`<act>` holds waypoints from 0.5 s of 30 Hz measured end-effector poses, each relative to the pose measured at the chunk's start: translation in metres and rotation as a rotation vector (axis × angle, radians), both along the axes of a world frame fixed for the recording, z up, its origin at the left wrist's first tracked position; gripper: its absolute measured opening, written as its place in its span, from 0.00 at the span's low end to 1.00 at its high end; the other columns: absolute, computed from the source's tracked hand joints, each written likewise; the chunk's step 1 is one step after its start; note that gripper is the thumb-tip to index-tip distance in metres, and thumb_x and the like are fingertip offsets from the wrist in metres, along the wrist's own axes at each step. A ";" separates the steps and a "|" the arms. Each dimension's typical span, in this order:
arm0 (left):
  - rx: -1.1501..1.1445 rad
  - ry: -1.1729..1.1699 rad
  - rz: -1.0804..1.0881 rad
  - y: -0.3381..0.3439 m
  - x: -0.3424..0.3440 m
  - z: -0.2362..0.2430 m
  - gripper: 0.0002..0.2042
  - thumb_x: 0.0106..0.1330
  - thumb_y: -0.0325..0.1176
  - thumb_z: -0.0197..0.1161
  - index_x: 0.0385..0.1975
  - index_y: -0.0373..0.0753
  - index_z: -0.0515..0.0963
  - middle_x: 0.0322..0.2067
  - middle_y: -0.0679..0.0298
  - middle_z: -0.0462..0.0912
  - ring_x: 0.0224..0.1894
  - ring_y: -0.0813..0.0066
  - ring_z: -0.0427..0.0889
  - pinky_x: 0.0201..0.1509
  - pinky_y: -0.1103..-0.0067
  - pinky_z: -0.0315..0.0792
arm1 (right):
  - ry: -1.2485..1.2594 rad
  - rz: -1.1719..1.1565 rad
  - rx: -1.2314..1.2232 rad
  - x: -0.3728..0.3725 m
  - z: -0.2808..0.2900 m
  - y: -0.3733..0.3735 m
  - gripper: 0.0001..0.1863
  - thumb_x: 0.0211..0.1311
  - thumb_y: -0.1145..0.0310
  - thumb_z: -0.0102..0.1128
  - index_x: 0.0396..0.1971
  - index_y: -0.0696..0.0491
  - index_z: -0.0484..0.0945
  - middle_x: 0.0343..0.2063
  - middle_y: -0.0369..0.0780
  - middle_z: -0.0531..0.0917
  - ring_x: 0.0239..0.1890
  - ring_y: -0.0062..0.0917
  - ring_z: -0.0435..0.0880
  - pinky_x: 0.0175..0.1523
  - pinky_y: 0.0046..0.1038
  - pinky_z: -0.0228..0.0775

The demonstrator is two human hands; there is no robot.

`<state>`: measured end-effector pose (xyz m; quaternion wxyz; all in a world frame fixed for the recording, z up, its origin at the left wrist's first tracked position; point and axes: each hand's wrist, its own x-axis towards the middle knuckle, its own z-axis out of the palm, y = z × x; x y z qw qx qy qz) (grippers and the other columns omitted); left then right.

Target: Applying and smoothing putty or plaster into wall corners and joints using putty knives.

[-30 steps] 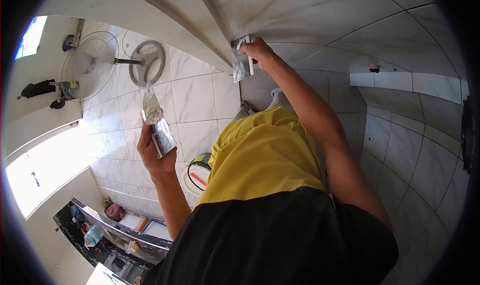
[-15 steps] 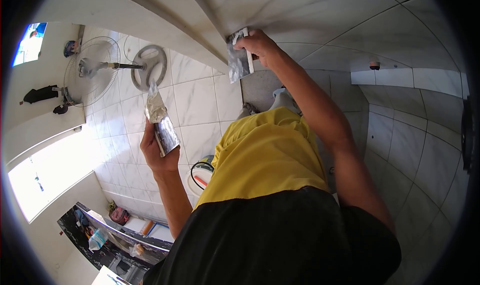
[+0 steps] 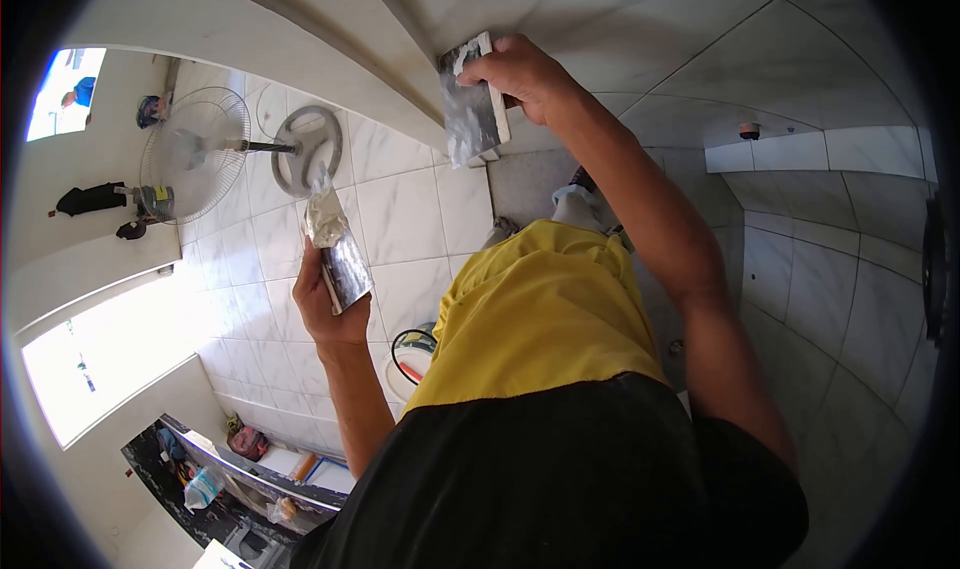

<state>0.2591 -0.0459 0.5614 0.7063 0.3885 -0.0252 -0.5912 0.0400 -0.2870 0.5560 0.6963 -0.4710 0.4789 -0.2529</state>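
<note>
My left hand [image 3: 330,299] is closed around a flat metal putty scraper [image 3: 350,274]. A thick lump of off-white putty [image 3: 325,221] sits on the scraper's far end. My right hand [image 3: 525,77] grips a second, wide metal putty scraper [image 3: 472,124] by its pale back edge, thumb on the blade. White smears streak this blade. It is held at the edge of a cream wall [image 3: 405,74], where a narrow groove runs alongside; whether the blade touches the wall I cannot tell.
A standing fan [image 3: 195,154] with a round grey base [image 3: 307,151] stands on the marbled floor tiles at left. A white bucket [image 3: 402,369] is by my left leg. Bottles and tools lie on a dark shelf unit [image 3: 165,479] at lower left. Tiled wall [image 3: 810,279] rises at right.
My right hand and its scraper have moved slightly up and left along the wall edge. The left hand keeps its putty-laden scraper, and the whole view has shifted a little.
</note>
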 end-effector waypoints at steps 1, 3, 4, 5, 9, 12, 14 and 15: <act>0.001 -0.001 -0.008 -0.001 -0.001 0.000 0.14 0.71 0.36 0.45 0.49 0.37 0.72 0.40 0.63 0.81 0.38 0.74 0.82 0.38 0.79 0.78 | -0.014 -0.004 -0.015 -0.001 0.005 0.000 0.12 0.45 0.73 0.60 0.31 0.62 0.78 0.27 0.42 0.80 0.30 0.29 0.80 0.35 0.34 0.76; 0.000 -0.002 -0.022 -0.002 -0.002 0.002 0.14 0.71 0.36 0.45 0.49 0.37 0.72 0.40 0.63 0.81 0.38 0.74 0.82 0.39 0.79 0.78 | -0.027 -0.008 -0.020 -0.001 0.017 0.000 0.12 0.45 0.73 0.61 0.31 0.62 0.78 0.27 0.42 0.80 0.30 0.29 0.80 0.35 0.34 0.76; 0.016 0.005 -0.017 -0.003 -0.003 0.003 0.14 0.71 0.36 0.45 0.48 0.37 0.72 0.39 0.63 0.81 0.38 0.74 0.82 0.39 0.79 0.78 | -0.039 -0.008 -0.022 -0.002 0.022 -0.001 0.12 0.45 0.72 0.61 0.31 0.62 0.78 0.27 0.42 0.80 0.31 0.29 0.80 0.35 0.34 0.76; 0.033 0.012 -0.010 -0.002 -0.005 0.004 0.14 0.71 0.36 0.45 0.48 0.37 0.72 0.39 0.63 0.81 0.39 0.74 0.82 0.40 0.79 0.78 | -0.038 -0.013 -0.026 -0.002 0.027 0.000 0.12 0.45 0.72 0.61 0.31 0.62 0.78 0.27 0.42 0.80 0.31 0.29 0.80 0.35 0.34 0.76; 0.014 0.064 -0.051 -0.005 -0.018 0.014 0.14 0.71 0.36 0.44 0.50 0.37 0.71 0.42 0.62 0.80 0.42 0.73 0.80 0.45 0.76 0.76 | -0.026 0.020 -0.149 -0.011 0.048 0.010 0.11 0.47 0.71 0.61 0.32 0.59 0.78 0.27 0.39 0.80 0.29 0.24 0.78 0.33 0.30 0.72; 0.092 0.156 -0.082 -0.007 -0.046 0.023 0.15 0.72 0.36 0.42 0.49 0.35 0.70 0.41 0.61 0.80 0.40 0.74 0.81 0.35 0.80 0.77 | 0.034 0.104 -0.574 -0.029 0.064 0.058 0.12 0.51 0.72 0.58 0.37 0.58 0.78 0.30 0.41 0.81 0.30 0.26 0.78 0.36 0.29 0.70; 0.106 0.292 -0.146 -0.008 -0.062 0.016 0.15 0.72 0.35 0.40 0.50 0.34 0.69 0.38 0.60 0.80 0.36 0.77 0.81 0.23 0.85 0.76 | 0.163 0.157 -1.209 -0.038 0.068 0.104 0.17 0.51 0.79 0.55 0.44 0.57 0.77 0.40 0.42 0.81 0.39 0.33 0.78 0.45 0.30 0.69; 0.118 0.353 -0.181 -0.009 -0.070 0.012 0.15 0.73 0.35 0.40 0.50 0.34 0.69 0.37 0.60 0.80 0.34 0.77 0.81 0.19 0.85 0.75 | 0.301 0.296 -1.317 -0.043 0.065 0.120 0.21 0.47 0.78 0.57 0.46 0.55 0.77 0.44 0.38 0.78 0.45 0.29 0.75 0.49 0.30 0.65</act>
